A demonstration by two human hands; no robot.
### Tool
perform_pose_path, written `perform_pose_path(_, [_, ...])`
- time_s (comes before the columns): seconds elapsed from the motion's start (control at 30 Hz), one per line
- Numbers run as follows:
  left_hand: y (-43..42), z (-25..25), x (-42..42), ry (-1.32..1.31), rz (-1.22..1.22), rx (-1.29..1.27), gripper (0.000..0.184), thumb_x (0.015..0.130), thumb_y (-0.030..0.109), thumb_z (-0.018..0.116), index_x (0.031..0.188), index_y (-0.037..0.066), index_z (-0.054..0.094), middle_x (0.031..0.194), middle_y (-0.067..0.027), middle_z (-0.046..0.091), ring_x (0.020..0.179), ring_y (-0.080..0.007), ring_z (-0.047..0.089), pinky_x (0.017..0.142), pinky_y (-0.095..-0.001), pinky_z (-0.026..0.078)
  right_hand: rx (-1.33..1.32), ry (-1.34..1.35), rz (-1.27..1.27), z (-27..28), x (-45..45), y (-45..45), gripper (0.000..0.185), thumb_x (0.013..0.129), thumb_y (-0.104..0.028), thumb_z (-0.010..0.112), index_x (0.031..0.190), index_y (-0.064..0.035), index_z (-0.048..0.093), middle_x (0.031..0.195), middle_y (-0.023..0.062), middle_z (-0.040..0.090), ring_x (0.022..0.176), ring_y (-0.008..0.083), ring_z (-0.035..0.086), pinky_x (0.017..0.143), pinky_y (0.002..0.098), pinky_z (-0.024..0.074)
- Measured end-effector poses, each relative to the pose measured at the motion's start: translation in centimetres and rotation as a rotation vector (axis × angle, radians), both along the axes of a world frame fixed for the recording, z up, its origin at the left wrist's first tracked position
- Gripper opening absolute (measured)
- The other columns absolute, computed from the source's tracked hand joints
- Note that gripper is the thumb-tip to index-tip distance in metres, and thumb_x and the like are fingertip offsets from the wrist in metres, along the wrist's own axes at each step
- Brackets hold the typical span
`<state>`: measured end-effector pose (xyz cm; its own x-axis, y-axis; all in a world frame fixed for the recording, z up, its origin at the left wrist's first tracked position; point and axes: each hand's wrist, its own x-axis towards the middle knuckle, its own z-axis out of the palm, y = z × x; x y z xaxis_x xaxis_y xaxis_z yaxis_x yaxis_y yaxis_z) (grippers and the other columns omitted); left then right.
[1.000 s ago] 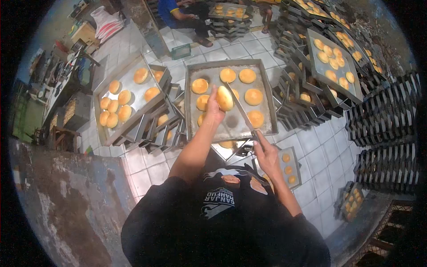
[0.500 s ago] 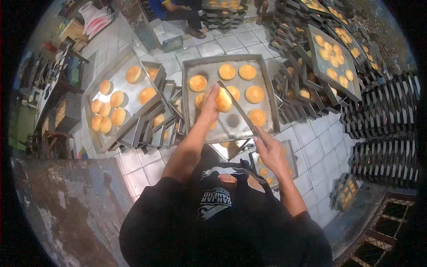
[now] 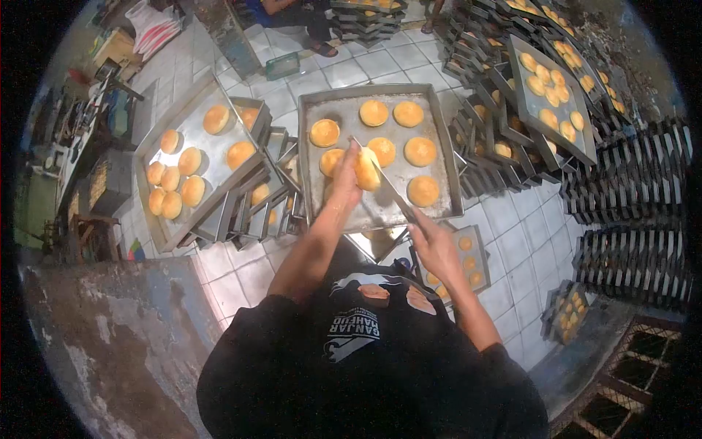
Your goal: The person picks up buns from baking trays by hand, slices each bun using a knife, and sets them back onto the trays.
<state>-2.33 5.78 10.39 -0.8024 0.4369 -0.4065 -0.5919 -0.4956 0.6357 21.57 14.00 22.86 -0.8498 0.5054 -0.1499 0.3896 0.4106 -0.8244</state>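
Note:
My left hand is wrapped around a golden round bun, held up over a metal baking tray. My right hand grips the handle of a long knife. Its blade slants up to the left and lies against the bun's right side, seemingly sunk into it; the exact depth is hidden. Several more buns rest in the tray, among them a browned bun on the right and another bun at the left. Part of one bun is covered by my left hand.
To the left, a tilted tray of buns tops a stack of trays. On the right stand stacked trays with another bun tray on top. Piles of dark trays stand farther right. A seated person's leg shows at the back.
The knife has shifted down and left into the side of the bun, my right hand moving with it. My left hand keeps its hold on the bun, which has turned slightly.

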Motion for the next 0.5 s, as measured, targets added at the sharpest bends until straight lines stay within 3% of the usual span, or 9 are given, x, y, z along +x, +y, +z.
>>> perform_pose_path(0.13, [1.6,0.9,3.2,-0.079,-0.007,0.003,0.04,0.098,0.048,0.068,0.111,0.011,0.063,0.1,-0.0042,0.069,0.09,-0.0202,0.068,0.082,-0.0388,0.057,0.151,0.086,0.072,-2.5,-3.9,1.1,0.042,0.099,-0.024,0.059,0.136,-0.0051,0.061,0.093,0.0307,0.069,0.09,0.0459,0.069,0.081,0.0489,0.053])
perform_pose_path(0.37, [-0.1,-1.8,-0.7,-0.138,0.06,0.104,0.054,0.095,0.064,0.06,0.116,0.014,0.063,0.105,-0.0023,0.069,0.094,-0.0204,0.067,0.087,-0.0408,0.056,0.095,-0.003,0.148,0.2,2.8,2.0,0.042,0.099,-0.025,0.059,0.136,-0.0048,0.062,0.09,0.0294,0.069,0.086,0.045,0.07,0.079,0.05,0.0534])
perform_pose_path(0.43, [0.9,0.0,1.7,-0.169,0.069,0.09,0.059,0.096,0.067,0.056,0.12,0.014,0.062,0.11,-0.003,0.069,0.097,-0.021,0.066,0.09,-0.0408,0.055,0.042,0.004,0.07,-0.6,2.7,1.0,0.045,0.099,-0.026,0.059,0.139,-0.0049,0.06,0.102,0.031,0.069,0.097,0.0455,0.069,0.085,0.0468,0.0531])
perform_pose_path(0.5, [2.4,0.0,4.3,-0.205,0.049,0.125,0.06,0.097,0.068,0.054,0.121,0.014,0.062,0.111,-0.0032,0.068,0.101,-0.0209,0.065,0.092,-0.0413,0.054,0.063,0.051,0.046,-3.4,0.4,0.5,0.045,0.099,-0.026,0.059,0.139,-0.0053,0.06,0.101,0.0309,0.069,0.096,0.0453,0.07,0.083,0.0468,0.0533])
